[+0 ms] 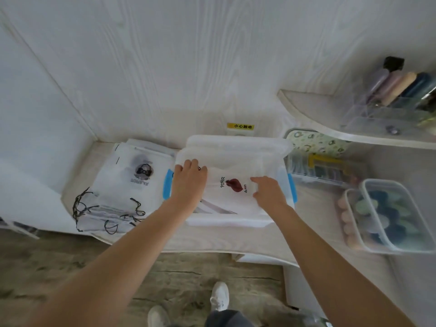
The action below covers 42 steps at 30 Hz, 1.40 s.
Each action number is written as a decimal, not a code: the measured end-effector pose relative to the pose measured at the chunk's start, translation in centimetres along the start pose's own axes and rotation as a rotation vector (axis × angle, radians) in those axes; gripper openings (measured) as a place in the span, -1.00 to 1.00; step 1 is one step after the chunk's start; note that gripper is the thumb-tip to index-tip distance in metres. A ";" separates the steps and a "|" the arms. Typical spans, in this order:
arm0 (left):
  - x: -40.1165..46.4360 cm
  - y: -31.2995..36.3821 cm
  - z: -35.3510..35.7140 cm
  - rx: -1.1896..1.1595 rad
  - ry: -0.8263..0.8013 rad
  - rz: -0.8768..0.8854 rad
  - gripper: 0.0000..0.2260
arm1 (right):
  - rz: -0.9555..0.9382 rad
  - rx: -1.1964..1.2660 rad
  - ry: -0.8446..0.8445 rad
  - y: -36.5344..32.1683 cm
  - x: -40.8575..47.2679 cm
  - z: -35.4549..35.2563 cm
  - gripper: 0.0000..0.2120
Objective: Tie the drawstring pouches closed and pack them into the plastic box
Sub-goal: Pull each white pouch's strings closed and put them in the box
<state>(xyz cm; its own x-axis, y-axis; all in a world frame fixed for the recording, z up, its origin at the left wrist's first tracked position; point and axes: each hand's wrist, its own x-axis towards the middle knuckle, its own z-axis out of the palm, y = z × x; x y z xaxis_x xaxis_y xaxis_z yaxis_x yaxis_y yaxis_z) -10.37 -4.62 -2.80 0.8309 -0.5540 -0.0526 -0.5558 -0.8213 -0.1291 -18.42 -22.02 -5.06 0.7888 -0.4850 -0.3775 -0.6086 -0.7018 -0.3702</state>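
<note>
A translucent plastic box (pixel 236 149) with blue side latches stands on the counter in the middle. A white pouch (pixel 232 197) with a dark red print lies on top inside it. My left hand (pixel 188 179) lies on the pouch's left part, fingers bent over its far left edge. My right hand (pixel 269 188) presses the pouch's right side with fingers pointing left. Left of the box is a stack of white pouches (pixel 127 185) with black drawstrings (pixel 82 206) trailing at its near end.
Two clear lidded containers (pixel 387 215) of coloured round things stand at the right. A clear case (pixel 330 168) and a patterned tray (pixel 316 140) sit behind them. A shelf (pixel 313 109) above right carries thread spools (pixel 398 86). A yellow warning label (pixel 240 126) marks the wall.
</note>
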 end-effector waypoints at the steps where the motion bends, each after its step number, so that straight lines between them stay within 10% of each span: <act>1: 0.3 0.3 0.1 0.059 -0.027 0.015 -0.70 | 0.018 -0.047 -0.030 -0.2 0.2 0.0 -0.54; 17: 2.9 1.0 2.6 0.421 -0.276 0.133 -0.68 | -0.039 -0.479 -0.087 -2.4 1.3 1.3 -0.34; 30: -1.1 -8.6 -1.5 -0.485 0.191 -0.042 -0.73 | -0.503 -0.126 0.151 -11.9 -4.9 0.2 -0.65; 37: -4.5 -19.5 2.4 -0.589 0.152 -0.175 -0.75 | -0.647 0.126 0.044 -21.8 -6.8 6.2 -0.66; 42: -5.9 -23.5 6.2 -0.568 -0.159 -0.030 -0.69 | -0.480 -0.075 -0.136 -24.4 -5.1 12.8 -0.60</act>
<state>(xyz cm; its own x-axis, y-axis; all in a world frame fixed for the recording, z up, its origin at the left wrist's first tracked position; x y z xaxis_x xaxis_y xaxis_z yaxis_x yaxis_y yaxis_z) -2.08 18.78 -5.63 0.8160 -0.5384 -0.2105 -0.4240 -0.8049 0.4151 -8.68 4.25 -5.02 0.9571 -0.0294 -0.2883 -0.1679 -0.8671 -0.4689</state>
